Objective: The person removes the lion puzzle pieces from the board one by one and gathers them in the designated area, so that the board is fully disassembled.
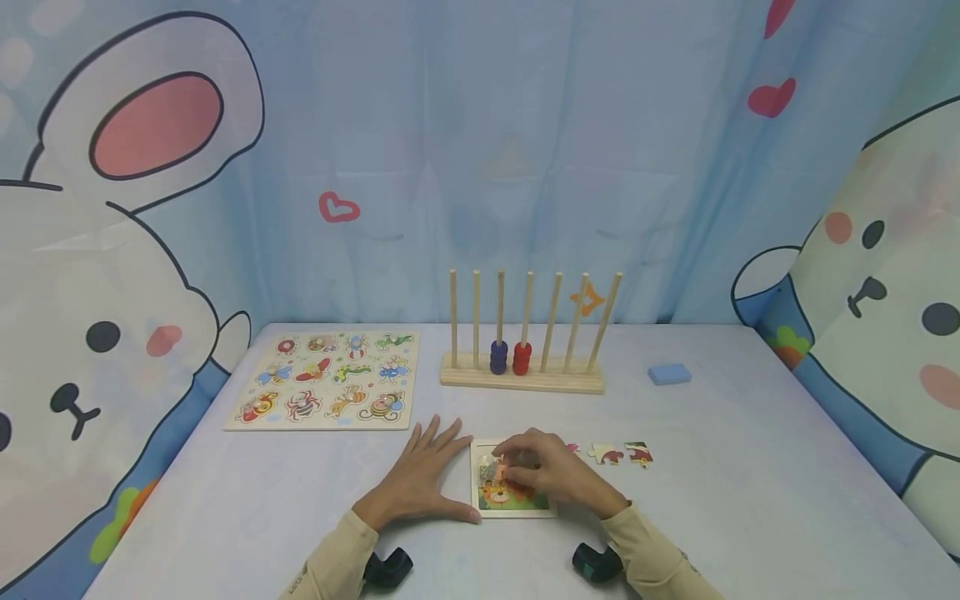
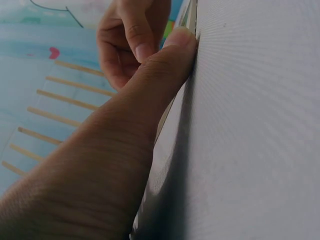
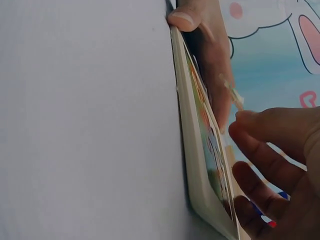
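Observation:
A small framed picture puzzle (image 1: 517, 514) with animal pictures lies on the table. My left hand (image 1: 422, 479) is spread flat on its left side, the thumb by the lower left corner; in the left wrist view this thumb (image 2: 175, 47) touches the frame's edge. Above the puzzle, my right hand (image 1: 555, 473) pinches a small puzzle piece (image 3: 234, 94) between thumb and index finger, clear of the board in the right wrist view; the other fingers (image 3: 257, 182) are bent loosely. The right hand hides part of the picture.
Loose puzzle pieces (image 1: 605, 453) lie right of the frame, partly behind the right hand. Farther back stand a wooden peg rack (image 1: 525, 380) with blue and red beads, an insect puzzle board (image 1: 322, 379) at left and a blue block (image 1: 670, 374) at right.

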Motion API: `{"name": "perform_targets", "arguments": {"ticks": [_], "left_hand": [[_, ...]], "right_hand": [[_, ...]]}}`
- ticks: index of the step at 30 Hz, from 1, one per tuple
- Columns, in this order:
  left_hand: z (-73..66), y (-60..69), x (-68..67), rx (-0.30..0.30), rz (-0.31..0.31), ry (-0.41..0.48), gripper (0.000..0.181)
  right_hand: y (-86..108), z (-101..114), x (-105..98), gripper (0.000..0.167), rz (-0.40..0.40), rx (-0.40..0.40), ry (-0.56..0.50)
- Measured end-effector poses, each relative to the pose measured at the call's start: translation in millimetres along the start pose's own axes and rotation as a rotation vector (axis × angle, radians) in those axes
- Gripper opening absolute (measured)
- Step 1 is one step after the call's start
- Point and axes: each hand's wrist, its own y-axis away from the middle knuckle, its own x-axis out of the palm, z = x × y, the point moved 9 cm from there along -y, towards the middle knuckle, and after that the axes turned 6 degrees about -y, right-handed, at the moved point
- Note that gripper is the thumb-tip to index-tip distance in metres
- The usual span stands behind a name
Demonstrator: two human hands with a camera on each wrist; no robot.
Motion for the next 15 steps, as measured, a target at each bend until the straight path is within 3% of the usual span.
{"name": "perform_targets", "arguments": {"ticks": [15], "left_hand": [[-0.3, -0.7, -0.5, 0.005, -0.013, -0.004, 0.107]], "right_hand": [[10.4, -7.2, -21.4, 0.025, -0.008, 0.061, -0.092]]}}
